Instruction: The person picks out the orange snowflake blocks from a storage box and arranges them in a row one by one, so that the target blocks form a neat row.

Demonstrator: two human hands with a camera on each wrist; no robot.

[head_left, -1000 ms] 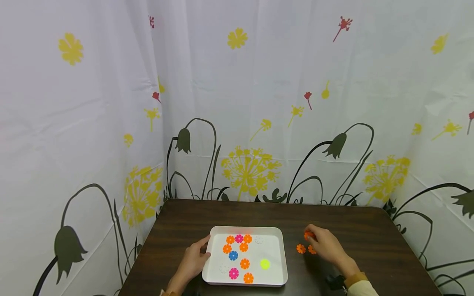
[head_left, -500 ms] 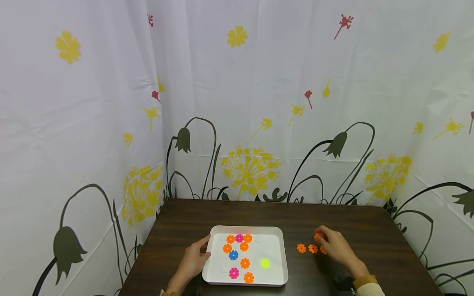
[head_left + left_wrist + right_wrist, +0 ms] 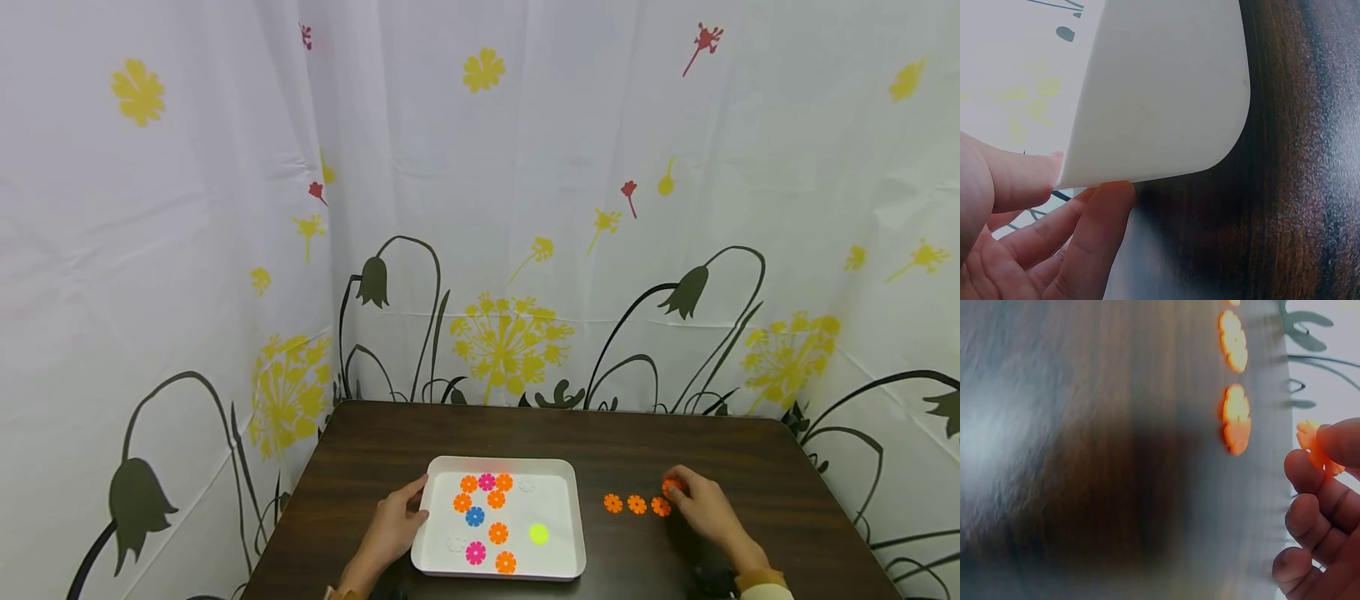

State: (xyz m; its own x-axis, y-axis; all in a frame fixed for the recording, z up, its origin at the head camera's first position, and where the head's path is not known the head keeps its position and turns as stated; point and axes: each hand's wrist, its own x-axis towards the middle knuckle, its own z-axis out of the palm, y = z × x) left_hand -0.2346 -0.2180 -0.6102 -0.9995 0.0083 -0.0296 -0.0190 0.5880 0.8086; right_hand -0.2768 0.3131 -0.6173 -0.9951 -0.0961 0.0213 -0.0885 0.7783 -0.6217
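A white tray [image 3: 525, 560] holds orange, pink, blue, yellow and clear flower-shaped pieces. At its left edge my left hand [image 3: 388, 530] grips the rim; in the left wrist view the thumb and fingers of that hand [image 3: 1041, 231] pinch the tray wall [image 3: 1160, 94]. Right of the tray, three orange pieces [image 3: 637, 504] lie in a row on the table. Just beyond the row's right end, my right hand [image 3: 708, 512] pinches another orange piece [image 3: 670, 486], which the right wrist view shows between thumb and fingertip, above the table.
The dark wooden table [image 3: 420, 429] reaches back to a white curtain [image 3: 525, 167] printed with yellow, red and dark green plants. A dark object [image 3: 715, 582] shows beside the right wrist.
My right hand has moved rightward with an orange piece in its pinch. Orange pieces formerly beside or under it now lie uncovered in a row of three. The left hand keeps its hold on the tray.
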